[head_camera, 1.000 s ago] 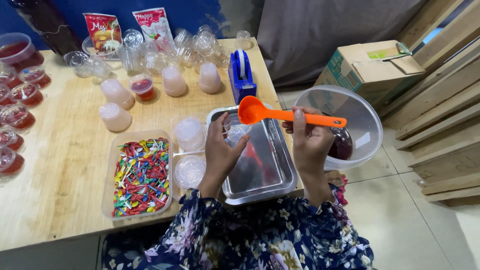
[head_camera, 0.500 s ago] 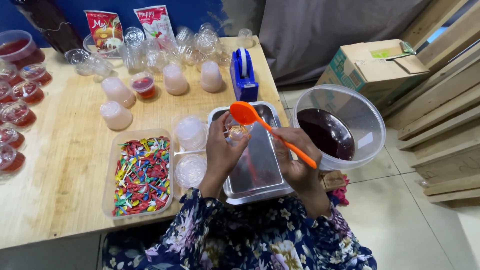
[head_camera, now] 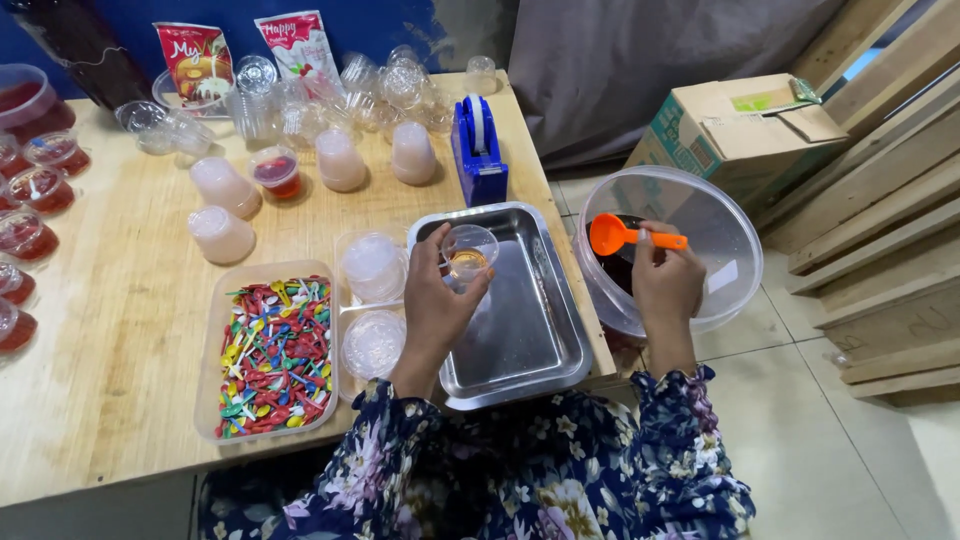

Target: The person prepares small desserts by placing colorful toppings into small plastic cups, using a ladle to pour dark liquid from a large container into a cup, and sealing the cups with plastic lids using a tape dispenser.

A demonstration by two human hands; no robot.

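1. The left hand point(head_camera: 435, 300) grips a small clear plastic cup point(head_camera: 468, 250) between thumb and fingers, holding it upright over the metal tray point(head_camera: 530, 330). A little amber liquid sits in the bottom of the cup.
2. The right hand point(head_camera: 665, 285) is closed around the handle of an orange scoop point(head_camera: 615, 235), at about 3 o'clock from the cup. The scoop's bowl points left and hangs inside the large clear plastic bowl point(head_camera: 720, 240).
3. The large bowl sits just off the right edge of the desk point(head_camera: 110, 380), beside the tray, and holds dark red liquid point(head_camera: 620, 270) under the scoop.
4. At 9 o'clock from the tray, just beside it, is a clear container with two stacks of round lids point(head_camera: 373, 305).
5. Farther toward 9 o'clock lies a shallow clear box full of small coloured plastic spoons point(head_camera: 272, 360).
6. At 12 o'clock from the tray stands a blue tape dispenser point(head_camera: 478, 150).
7. Upturned cups of pale jelly point(head_camera: 222, 210) and one cup with red filling point(head_camera: 275, 172) stand at about 10 o'clock, with empty clear cups point(head_camera: 390, 90) and two printed sachets point(head_camera: 250, 55) behind them.
8. Filled red cups point(head_camera: 30, 220) line the far left edge of the desk.
9. A cardboard box point(head_camera: 740, 125) stands on the floor at about 1 o'clock from the large bowl.
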